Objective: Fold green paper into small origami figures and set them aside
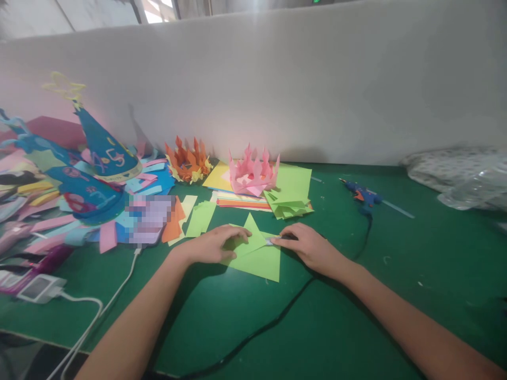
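Observation:
A light green sheet of paper (259,258), partly folded with a point sticking up, lies on the green table (340,311) in front of me. My left hand (216,244) rests flat on its left side, fingers pressing the fold. My right hand (307,245) is at the sheet's right edge, fingers pinched on a small silvery-blue thing (272,240) that I cannot make out.
A pink paper crown (253,174) and an orange one (188,161) stand behind, with stacks of green (291,203) and coloured paper. Blue cone hats (105,148) and scraps fill the left. A blue glue gun (362,195) with black cord lies right; a white charger (39,287) front left.

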Demonstrator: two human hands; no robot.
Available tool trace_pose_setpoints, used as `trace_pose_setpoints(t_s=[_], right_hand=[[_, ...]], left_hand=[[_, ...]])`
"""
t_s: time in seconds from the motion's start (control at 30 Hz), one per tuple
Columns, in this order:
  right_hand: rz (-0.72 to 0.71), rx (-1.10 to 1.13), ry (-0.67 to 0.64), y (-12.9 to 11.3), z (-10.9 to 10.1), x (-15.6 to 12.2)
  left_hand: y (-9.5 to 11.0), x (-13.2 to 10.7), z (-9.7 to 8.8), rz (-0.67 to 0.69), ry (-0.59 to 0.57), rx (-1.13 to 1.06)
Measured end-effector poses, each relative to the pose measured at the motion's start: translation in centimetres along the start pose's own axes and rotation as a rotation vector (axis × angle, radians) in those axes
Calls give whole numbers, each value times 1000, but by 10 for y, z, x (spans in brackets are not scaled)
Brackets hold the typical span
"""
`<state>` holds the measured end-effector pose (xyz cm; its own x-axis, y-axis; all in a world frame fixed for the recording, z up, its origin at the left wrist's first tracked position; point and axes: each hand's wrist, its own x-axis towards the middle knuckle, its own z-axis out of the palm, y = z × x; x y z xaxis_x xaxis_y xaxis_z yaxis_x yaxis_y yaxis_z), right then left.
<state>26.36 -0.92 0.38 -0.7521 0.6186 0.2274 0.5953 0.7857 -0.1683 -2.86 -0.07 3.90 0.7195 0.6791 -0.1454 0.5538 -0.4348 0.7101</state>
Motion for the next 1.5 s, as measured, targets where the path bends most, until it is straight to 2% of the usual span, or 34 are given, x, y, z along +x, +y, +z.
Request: trace_pose_setpoints(t_s=[0.5, 0.7, 0.9, 1.1, 1.5], right_hand=[[-44, 41, -68, 1, -4, -3], [-44, 22, -51, -3, -2, -1], [-39, 35, -36, -11, 2, 4], [-72, 68, -57, -9, -1, 1], [-46, 53, -46, -7, -3, 1]], left_hand=[[-2, 1, -1, 16, -49, 58], [-1, 1, -3, 47, -72, 93], [-5, 4, 0, 44, -36, 104], [-6, 4, 2, 54, 4, 93], [-14, 4, 2, 72, -14, 57]])
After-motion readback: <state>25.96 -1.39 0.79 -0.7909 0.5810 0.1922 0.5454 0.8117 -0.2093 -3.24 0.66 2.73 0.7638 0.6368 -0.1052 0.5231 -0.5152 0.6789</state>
